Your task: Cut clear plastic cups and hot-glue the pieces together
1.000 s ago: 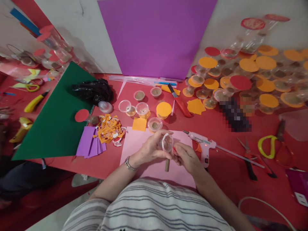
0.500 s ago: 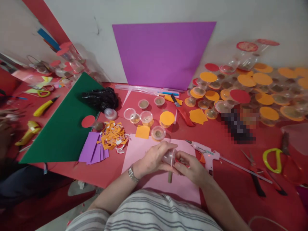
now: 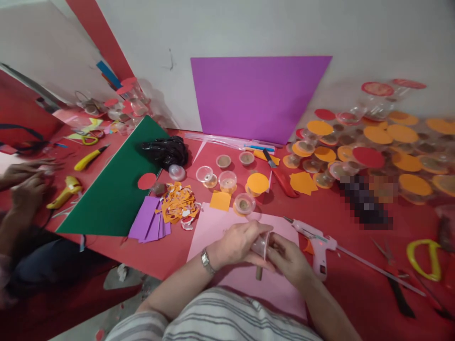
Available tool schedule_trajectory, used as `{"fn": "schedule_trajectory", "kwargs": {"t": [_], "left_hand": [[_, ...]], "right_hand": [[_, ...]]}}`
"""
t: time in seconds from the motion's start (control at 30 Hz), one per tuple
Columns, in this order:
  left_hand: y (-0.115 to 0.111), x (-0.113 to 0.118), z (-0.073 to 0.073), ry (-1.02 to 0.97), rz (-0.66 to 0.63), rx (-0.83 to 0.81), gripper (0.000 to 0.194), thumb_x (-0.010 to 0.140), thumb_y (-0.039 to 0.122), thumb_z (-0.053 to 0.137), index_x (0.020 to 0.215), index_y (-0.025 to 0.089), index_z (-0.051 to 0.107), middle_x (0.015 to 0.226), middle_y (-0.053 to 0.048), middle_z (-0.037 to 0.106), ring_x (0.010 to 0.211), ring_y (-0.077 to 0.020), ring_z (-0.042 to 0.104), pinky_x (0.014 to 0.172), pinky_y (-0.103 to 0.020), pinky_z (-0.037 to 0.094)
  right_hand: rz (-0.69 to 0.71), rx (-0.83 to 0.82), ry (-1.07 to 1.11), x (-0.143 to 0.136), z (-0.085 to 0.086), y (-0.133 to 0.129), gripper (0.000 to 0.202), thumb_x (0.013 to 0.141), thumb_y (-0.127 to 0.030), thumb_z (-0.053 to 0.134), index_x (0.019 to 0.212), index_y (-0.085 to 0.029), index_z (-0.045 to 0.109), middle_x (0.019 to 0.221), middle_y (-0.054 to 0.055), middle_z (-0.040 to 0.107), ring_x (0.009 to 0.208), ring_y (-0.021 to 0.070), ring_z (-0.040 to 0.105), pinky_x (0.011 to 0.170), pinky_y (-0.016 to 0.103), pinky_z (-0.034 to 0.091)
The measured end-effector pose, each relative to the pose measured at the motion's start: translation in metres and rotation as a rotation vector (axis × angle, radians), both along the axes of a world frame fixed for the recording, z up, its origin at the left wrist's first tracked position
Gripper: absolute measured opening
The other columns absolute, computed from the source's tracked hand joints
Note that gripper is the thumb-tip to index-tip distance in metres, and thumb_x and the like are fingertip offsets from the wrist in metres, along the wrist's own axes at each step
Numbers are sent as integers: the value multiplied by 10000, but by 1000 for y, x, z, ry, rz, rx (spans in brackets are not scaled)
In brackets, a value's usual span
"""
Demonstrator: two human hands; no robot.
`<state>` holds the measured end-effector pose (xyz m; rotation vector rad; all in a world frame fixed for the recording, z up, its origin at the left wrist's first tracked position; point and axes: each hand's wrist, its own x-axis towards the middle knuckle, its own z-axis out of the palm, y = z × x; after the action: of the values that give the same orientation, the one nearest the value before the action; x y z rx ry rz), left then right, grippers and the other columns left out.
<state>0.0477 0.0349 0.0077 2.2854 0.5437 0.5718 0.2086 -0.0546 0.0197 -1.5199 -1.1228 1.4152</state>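
Over a pink sheet (image 3: 209,232), my left hand (image 3: 232,245) is wrapped round a small clear plastic cup (image 3: 260,245) tipped on its side. My right hand (image 3: 289,259) has its fingers curled at the cup's rim, partly hiding the opening. A short brown tube (image 3: 259,273) shows just below the cup; I cannot tell whether it is joined to it. Beyond my hands sit a clear cup with a brown middle (image 3: 244,203), an orange disc (image 3: 258,183) on a cup, and an orange paper square (image 3: 220,201). A glue gun (image 3: 316,239) lies right of my right hand.
Orange scraps (image 3: 179,201), purple paper pieces (image 3: 149,220) and a black plastic bag (image 3: 167,150) lie left, beside a green board (image 3: 113,189). A red cutter (image 3: 282,175) lies ahead. Many disc-topped cups (image 3: 373,137) crowd the right, scissors (image 3: 424,258) nearer. Another person's hands (image 3: 28,184) show far left.
The view has swung left, so everything sits further right and lower. My hands keep hold of the cup, nearly unchanged. The other person's hands show more fully.
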Motion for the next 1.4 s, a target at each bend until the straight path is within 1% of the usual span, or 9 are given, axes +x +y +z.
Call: {"fn": "schedule_trajectory", "kwargs": {"t": [0.13, 0.3, 0.43, 0.53, 0.7, 0.83, 1.07, 1.2, 1.4], "left_hand": [[3, -1, 0, -5, 37, 70, 817, 657, 742, 684, 1187, 141, 530, 904, -78, 677, 781, -212, 683, 712, -323, 562], [7, -2, 1, -31, 104, 70, 867, 593, 784, 674, 1177, 156, 547, 919, -70, 683, 782, -209, 682, 730, -328, 566], [5, 0, 1, -28, 66, 37, 868, 578, 770, 703, 1169, 150, 562, 909, -72, 691, 749, -203, 679, 700, -315, 557], [2, 2, 2, -48, 36, -26, 851, 577, 729, 746, 1158, 132, 571, 912, -86, 693, 762, -209, 678, 699, -310, 551], [-1, 3, 3, -66, 67, -205, 849, 546, 682, 795, 1163, 139, 582, 931, -82, 687, 790, -206, 669, 735, -307, 541], [-2, 4, 5, -107, 76, -379, 877, 506, 701, 789, 1158, 149, 586, 877, -53, 678, 793, -198, 658, 752, -297, 527], [3, 5, 4, -313, 39, -594, 885, 519, 753, 746, 1138, 147, 569, 874, -38, 649, 772, -165, 618, 735, -268, 495], [7, 2, 1, -352, 74, -554, 892, 528, 750, 743, 1160, 147, 563, 845, -20, 640, 774, -170, 611, 745, -282, 491], [9, 0, 3, -259, 164, -403, 920, 521, 796, 700, 1152, 140, 563, 852, -26, 632, 738, -154, 588, 700, -273, 491]], "right_hand": [[-87, 35, -176, -6, 0, 1, 336, 864, -512, 569, 721, -208, 584, 617, -8, 598, 578, 148, 533, 512, 236, 383], [-151, 133, -247, -15, -8, 2, 384, 906, -569, 502, 708, -241, 537, 611, -26, 573, 559, 146, 502, 511, 239, 366], [-198, 162, -272, -19, -14, -5, 422, 933, -586, 419, 695, -247, 501, 600, -19, 554, 556, 154, 496, 510, 249, 357], [-209, 178, -287, -17, -13, -10, 457, 930, -602, 394, 653, -245, 462, 547, -21, 513, 509, 147, 465, 498, 260, 332], [-168, 211, -292, -10, -9, -8, 488, 901, -649, 411, 630, -247, 461, 502, -30, 475, 478, 140, 442, 501, 267, 327], [-115, 219, -266, -4, -4, -4, 522, 902, -677, 402, 612, -246, 448, 499, -25, 482, 468, 135, 430, 483, 267, 313], [94, 190, -126, 13, 17, 11, 593, 892, -729, 395, 575, -233, 463, 442, -43, 450, 393, 101, 380, 434, 249, 324], [141, 161, -63, 13, 17, 21, 599, 876, -745, 414, 589, -224, 481, 470, -41, 471, 402, 96, 395, 410, 234, 327], [67, 161, -58, 6, 5, 21, 564, 917, -706, 379, 649, -222, 490, 568, -16, 527, 519, 123, 486, 482, 243, 383]]}}
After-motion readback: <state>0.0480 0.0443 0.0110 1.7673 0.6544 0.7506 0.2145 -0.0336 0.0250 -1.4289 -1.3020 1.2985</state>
